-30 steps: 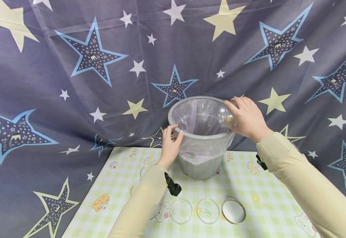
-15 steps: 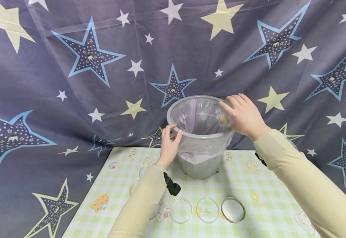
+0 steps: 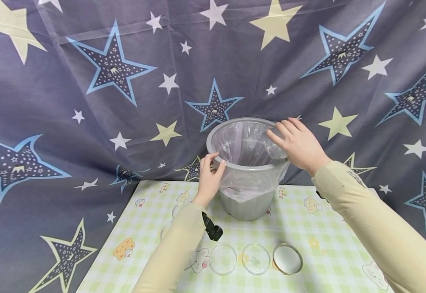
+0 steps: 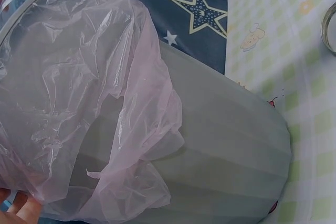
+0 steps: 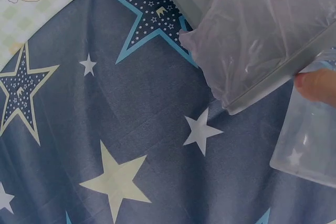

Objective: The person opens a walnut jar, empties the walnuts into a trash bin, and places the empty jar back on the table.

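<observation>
A grey trash bin [image 3: 247, 208] stands on the table, with a clear pinkish plastic bag [image 3: 247, 185] folded over its rim. My left hand [image 3: 209, 178] grips the near left of that rim, thumb outside. At the right side of the opening, my right hand [image 3: 303, 147] holds a clear plastic jar [image 3: 273, 147] tipped over the bin. In the right wrist view the jar [image 5: 310, 140] overlaps the bin's rim, and my thumb [image 5: 317, 85] presses on its side. I see no contents through the jar's clear wall.
Two clear round lids or shallow dishes [image 3: 223, 260] and a gold-rimmed round lid [image 3: 287, 259] lie in a row at the table's front. More clear round pieces [image 3: 178, 208] show partly behind my left sleeve. A star-patterned curtain [image 3: 161, 171] hangs right behind the checked table [image 3: 143, 228].
My right hand has moved slightly left and tipped the jar further over the bin. The brownish matter seen in the jar earlier no longer shows. My left hand stays on the rim.
</observation>
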`<state>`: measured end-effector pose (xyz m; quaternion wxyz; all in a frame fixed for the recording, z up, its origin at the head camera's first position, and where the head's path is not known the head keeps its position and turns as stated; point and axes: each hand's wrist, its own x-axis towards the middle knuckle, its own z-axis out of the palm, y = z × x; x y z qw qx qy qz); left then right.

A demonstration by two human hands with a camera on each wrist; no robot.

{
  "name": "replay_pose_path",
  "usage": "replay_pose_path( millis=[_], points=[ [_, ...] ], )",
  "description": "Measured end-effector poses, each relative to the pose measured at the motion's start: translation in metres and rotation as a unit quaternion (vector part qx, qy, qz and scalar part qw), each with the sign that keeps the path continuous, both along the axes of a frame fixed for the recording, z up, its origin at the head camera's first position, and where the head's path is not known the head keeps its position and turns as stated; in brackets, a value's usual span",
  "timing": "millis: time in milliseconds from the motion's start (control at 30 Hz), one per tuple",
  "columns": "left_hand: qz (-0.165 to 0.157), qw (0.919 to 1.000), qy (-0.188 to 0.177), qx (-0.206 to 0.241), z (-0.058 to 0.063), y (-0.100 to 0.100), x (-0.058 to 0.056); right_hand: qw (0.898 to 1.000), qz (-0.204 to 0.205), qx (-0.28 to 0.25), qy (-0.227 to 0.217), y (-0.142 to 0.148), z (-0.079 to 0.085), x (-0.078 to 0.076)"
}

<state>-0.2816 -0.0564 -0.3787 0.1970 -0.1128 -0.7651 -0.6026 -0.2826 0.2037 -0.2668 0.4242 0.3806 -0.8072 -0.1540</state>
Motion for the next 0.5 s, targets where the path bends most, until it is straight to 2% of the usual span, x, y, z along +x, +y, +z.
replay_pose_path(
  millis=[200, 400, 500],
  points=[
    [0.000, 1.0000, 0.002, 0.002, 0.000, 0.000, 0.000, 1.000, -0.006, -0.011, 0.015, 0.003, -0.001, 0.001],
    [0.005, 1.0000, 0.003, 0.002, 0.000, 0.001, -0.002, 0.999, -0.035, -0.022, 0.006, 0.009, 0.002, 0.005],
    [0.005, 1.0000, 0.003, 0.000, -0.001, 0.000, -0.002, 0.998, -0.036, -0.042, -0.001, 0.013, 0.004, 0.009]
  ],
)
